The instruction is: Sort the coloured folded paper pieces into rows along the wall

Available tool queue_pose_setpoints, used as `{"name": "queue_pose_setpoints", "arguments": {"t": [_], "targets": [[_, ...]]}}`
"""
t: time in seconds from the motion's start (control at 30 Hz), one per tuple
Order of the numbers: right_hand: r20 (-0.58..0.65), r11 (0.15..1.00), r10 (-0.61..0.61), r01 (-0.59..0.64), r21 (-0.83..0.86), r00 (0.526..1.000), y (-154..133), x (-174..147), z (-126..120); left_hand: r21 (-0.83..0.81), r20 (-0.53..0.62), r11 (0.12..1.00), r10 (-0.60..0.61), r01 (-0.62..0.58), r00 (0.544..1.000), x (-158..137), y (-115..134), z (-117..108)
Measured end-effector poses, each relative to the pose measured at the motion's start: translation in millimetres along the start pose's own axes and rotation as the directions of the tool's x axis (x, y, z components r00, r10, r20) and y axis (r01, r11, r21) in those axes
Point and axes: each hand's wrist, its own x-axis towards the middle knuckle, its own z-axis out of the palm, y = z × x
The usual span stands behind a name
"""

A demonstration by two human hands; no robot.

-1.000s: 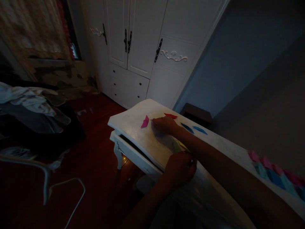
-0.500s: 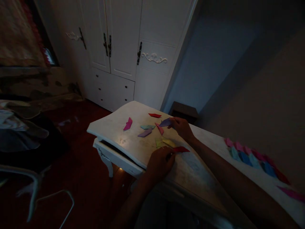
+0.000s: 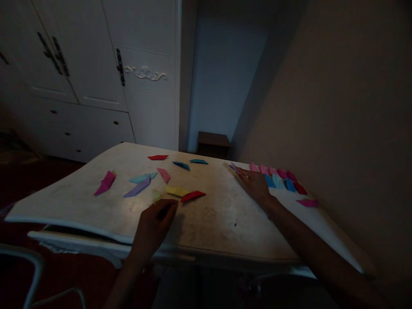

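Observation:
My right hand reaches to the back of the table, pinching a purple folded paper boat just left of the rows of boats. Resting near the front edge, my left hand has its fingers curled together, with nothing visible in them. Close by its fingertips lie a red paper boat, a yellow one and a pale green one, partly behind the hand. Farther left are a magenta boat, a light blue one, a lilac one and a pink one.
Pink, blue and red paper boats stand in rows along the wall side, with a lone magenta one nearer me. Another red boat and two dark blue ones lie at the back. A white wardrobe stands beyond the table.
My view has turned right. My right hand has carried the purple boat rightward, toward the rows. My left hand stays near the red and yellow boats, now a little apart from the red one.

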Motion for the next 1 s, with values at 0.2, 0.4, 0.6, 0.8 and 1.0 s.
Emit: {"name": "queue_pose_setpoints", "arguments": {"t": [0.2, 0.4, 0.6, 0.8, 1.0], "targets": [[0.215, 0.859, 0.05, 0.068, -0.507, 0.975, 18, -12, -9, 0.072, -0.005, 0.997, -0.028, 0.028, 1.0, 0, 1, -1], [0.24, 0.781, 0.152, 0.033, -0.624, 0.959, 3, -17, -9, 0.142, -0.038, 0.989, -0.03, 0.035, 0.999, 0, -4, 0], [0.202, 0.781, 0.167, -0.004, -0.625, 0.965, -19, -30, 2, 0.183, -0.06, 0.983, 0.023, -0.012, 0.998, 0, -4, 3], [0.215, 0.838, 0.19, -0.044, -0.544, 0.958, -10, -25, 9, 0.21, -0.058, 0.978, 0.031, -0.018, 0.998, 0, -1, 5], [0.217, 0.872, 0.228, -0.1, -0.48, 0.949, -2, -13, 9, 0.27, -0.051, 0.961, 0.076, -0.059, 0.996, -1, -2, 9]]}}
